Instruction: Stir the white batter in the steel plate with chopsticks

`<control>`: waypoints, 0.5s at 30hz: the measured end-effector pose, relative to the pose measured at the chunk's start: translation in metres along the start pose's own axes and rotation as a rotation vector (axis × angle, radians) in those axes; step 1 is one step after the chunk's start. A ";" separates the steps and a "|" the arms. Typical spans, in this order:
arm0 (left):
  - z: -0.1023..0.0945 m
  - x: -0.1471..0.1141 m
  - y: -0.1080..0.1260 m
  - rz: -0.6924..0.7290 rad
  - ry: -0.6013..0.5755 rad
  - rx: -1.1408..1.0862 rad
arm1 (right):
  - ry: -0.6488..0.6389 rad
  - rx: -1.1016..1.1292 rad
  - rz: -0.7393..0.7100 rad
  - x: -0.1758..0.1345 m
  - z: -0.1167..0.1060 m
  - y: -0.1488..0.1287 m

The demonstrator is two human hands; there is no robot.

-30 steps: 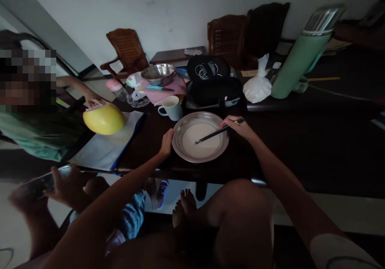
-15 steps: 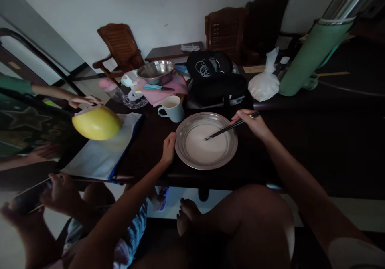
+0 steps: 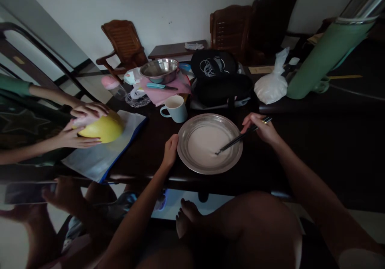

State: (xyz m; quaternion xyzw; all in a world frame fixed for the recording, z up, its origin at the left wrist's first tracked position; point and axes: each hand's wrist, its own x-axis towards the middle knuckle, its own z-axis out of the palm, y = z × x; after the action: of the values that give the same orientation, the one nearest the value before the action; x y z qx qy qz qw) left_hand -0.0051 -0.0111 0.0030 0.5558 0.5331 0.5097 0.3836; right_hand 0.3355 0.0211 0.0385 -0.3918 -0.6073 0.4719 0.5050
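Observation:
A round metal bowl [image 3: 183, 153] stands on the dark table in front of me, holding a milky white liquid [image 3: 204, 142]. My left hand [image 3: 171, 150] grips the bowl's left rim, thumb near the edge; its other fingers are partly hidden. Above the right rim, my right hand [image 3: 261, 126] is closed round a pair of dark chopsticks [image 3: 237, 139]. Their tips dip into the liquid, right of its middle and toward me. Behind the bowl, a light blue mug [image 3: 177, 109] stands close by.
On the left, a co-worker's hands [image 3: 87, 120] hold a yellow bowl [image 3: 105, 128] over a white, blue-edged pouch [image 3: 99, 162]. Another person holds a phone [image 3: 28, 193]. Behind are a black case [image 3: 219, 88], a bag of white powder [image 3: 270, 87] and a green thermos [image 3: 327, 60].
The chopstick tips have moved through the liquid toward me and rightward, my right hand moving with them. My left hand stays at the rim. The co-worker's second hand now touches the yellow bowl.

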 end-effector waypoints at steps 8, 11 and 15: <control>0.002 -0.002 0.005 -0.032 0.028 0.026 | 0.118 0.072 -0.012 -0.003 0.010 0.001; 0.002 -0.002 0.004 -0.037 0.043 0.036 | 0.138 0.150 -0.030 -0.003 0.012 0.002; 0.002 -0.002 0.004 -0.047 0.052 0.050 | -0.022 0.157 -0.060 -0.007 0.023 0.001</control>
State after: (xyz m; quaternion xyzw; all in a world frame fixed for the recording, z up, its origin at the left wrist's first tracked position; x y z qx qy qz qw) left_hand -0.0017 -0.0137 0.0061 0.5393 0.5683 0.5013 0.3673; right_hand 0.3145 0.0106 0.0348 -0.3275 -0.5853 0.5070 0.5414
